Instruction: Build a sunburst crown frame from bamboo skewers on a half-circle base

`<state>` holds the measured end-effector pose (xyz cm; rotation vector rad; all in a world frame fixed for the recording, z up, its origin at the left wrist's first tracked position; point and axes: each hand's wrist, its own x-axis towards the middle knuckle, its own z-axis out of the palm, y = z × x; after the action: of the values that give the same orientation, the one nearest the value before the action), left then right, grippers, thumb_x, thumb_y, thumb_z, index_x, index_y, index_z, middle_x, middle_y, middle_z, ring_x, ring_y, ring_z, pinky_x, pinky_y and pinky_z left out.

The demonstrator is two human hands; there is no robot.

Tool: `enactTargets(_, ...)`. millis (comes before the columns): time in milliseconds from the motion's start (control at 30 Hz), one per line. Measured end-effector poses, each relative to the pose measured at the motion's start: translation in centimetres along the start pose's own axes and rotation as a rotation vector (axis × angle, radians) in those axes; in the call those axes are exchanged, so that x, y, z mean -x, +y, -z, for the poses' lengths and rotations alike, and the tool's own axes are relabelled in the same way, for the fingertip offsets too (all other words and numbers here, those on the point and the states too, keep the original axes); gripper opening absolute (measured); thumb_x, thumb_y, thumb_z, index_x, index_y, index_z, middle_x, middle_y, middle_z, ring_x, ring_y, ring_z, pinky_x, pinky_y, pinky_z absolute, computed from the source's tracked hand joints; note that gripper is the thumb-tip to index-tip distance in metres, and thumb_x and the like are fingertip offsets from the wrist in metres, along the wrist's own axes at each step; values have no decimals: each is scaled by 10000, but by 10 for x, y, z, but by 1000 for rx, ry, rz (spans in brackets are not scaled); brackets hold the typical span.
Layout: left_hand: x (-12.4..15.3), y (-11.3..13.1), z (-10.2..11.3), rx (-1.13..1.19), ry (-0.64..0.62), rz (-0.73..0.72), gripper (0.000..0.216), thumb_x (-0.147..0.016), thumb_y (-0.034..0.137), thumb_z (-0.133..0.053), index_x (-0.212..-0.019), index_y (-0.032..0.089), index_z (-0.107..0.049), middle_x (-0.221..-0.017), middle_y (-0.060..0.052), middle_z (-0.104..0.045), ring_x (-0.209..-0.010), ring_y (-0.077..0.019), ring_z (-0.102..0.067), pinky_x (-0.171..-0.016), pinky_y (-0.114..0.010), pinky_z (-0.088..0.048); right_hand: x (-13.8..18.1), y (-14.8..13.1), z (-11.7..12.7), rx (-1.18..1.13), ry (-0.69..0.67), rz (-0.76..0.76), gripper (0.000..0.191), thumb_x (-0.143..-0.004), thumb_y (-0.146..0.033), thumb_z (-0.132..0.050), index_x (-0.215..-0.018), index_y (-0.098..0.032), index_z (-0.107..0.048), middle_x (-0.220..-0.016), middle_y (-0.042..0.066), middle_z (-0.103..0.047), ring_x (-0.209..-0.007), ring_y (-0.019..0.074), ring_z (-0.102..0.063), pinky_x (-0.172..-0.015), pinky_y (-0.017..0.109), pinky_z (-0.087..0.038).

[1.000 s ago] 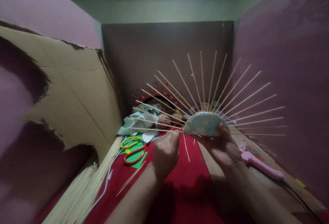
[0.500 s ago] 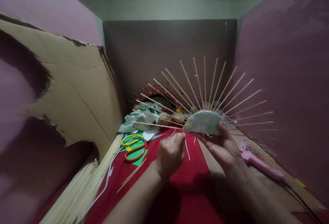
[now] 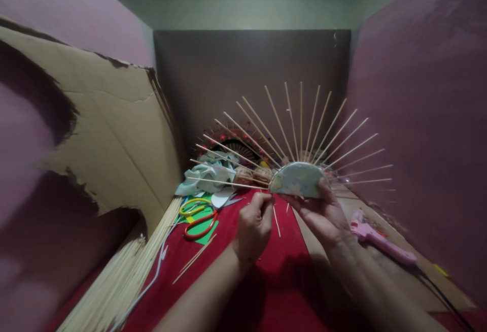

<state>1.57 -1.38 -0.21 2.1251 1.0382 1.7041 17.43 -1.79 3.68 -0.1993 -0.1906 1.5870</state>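
Observation:
My right hand point(image 3: 323, 215) grips a half-round piece covered in pale floral cloth point(image 3: 297, 179), thumb on its face and fingers beneath. Several thin wooden sticks point(image 3: 301, 119) fan out from the curved edge of that piece. Just below its left corner, my left hand point(image 3: 254, 223) is closed with the fingers curled in; whatever they pinch is hidden. The lowest left stick point(image 3: 228, 183) runs out sideways above this hand. A short loose stick point(image 3: 277, 221) lies on the red cloth point(image 3: 281, 276) between my hands.
Scissors with yellow and red handles point(image 3: 200, 225) rest on green paper point(image 3: 207, 238) at left. A bundle of sticks point(image 3: 114, 281) lies by torn cardboard point(image 3: 122, 134). Twine balls point(image 3: 243, 175) and crumpled cloth point(image 3: 205, 177) sit behind. A pink glue gun point(image 3: 384, 243) is at right.
The half-round piece and its sticks have shifted slightly left with my right hand. My left hand has turned a little and stays closed near the left corner.

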Motion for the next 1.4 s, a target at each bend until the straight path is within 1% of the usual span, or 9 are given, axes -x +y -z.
enactTargets(233,-6,11,-3,307,137,281,223,-869,357,-527,-729,184,-533,-611,44,-482,-564,-79,-424,-553,-194,-361,-5,14,-4,-48,-41,-2,273,-886,-229,-504,-1144,-271,-582,-1048,40,-679,-1188,279,-514,-941,647,-396)
enactTargets(367,-14,10,-4,555,218,471,327,-782,397,-631,-611,166,-476,-516,63,-440,-466,-50,-360,-445,-175,-284,-8,22,-2,-38,-46,7,221,-870,-225,-528,-1069,-249,-621,-939,31,-703,-1081,268,-583,-923,619,-429)
enactTargets(500,-19,8,-4,836,203,629,357,-687,400,-717,-611,160,-464,-459,76,-450,-362,-19,-284,-360,-159,-175,-11,27,3,4,-73,-35,224,-800,-202,-622,-1020,-243,-636,-895,19,-718,-1004,246,-618,-918,593,-444)
enactTargets(733,-21,11,-4,1003,136,677,365,-629,378,-762,-692,164,-474,-494,67,-529,-315,-7,-328,-326,-142,-185,-16,32,-2,34,-208,-98,281,-797,-148,-598,-1057,-254,-611,-992,8,-712,-996,197,-626,-951,528,-449)
enactTargets(833,-21,7,-6,1016,127,691,381,-633,388,-754,-693,178,-442,-481,86,-496,-300,-15,-316,-323,-153,-192,-17,34,-6,75,-176,-90,270,-800,-139,-578,-1059,-211,-604,-977,35,-714,-969,196,-641,-923,481,-489)
enactTargets(933,-21,2,-9,1002,123,659,372,-640,389,-748,-664,178,-442,-483,84,-490,-309,-25,-343,-335,-169,-217,-19,33,-8,157,-118,-43,266,-805,-86,-543,-1046,-180,-604,-874,32,-725,-808,166,-673,-886,424,-524)
enactTargets(1000,-21,0,-11,987,119,635,342,-643,391,-741,-653,173,-476,-494,70,-514,-330,-39,-386,-354,-183,-249,-21,29,-8,249,-146,-18,250,-794,-86,-559,-1027,-163,-609,-835,34,-726,-761,167,-680,-873,408,-533)
enactTargets(1167,-17,-3,-16,933,62,621,227,-620,341,-745,-683,149,-644,-579,15,-617,-505,-90,-525,-538,-225,-404,-27,20,-5,430,-256,-46,305,-757,-311,-669,-1007,-142,-621,-781,57,-728,-807,228,-696,-886,453,-513)
enactTargets(1400,-7,-2,-19,858,-68,674,183,-666,335,-713,-685,153,-719,-672,-19,-684,-706,-153,-591,-740,-275,-421,-26,13,-10,474,-352,-20,434,-740,-458,-672,-1058,-168,-610,-899,83,-738,-833,267,-704,-881,530,-494)
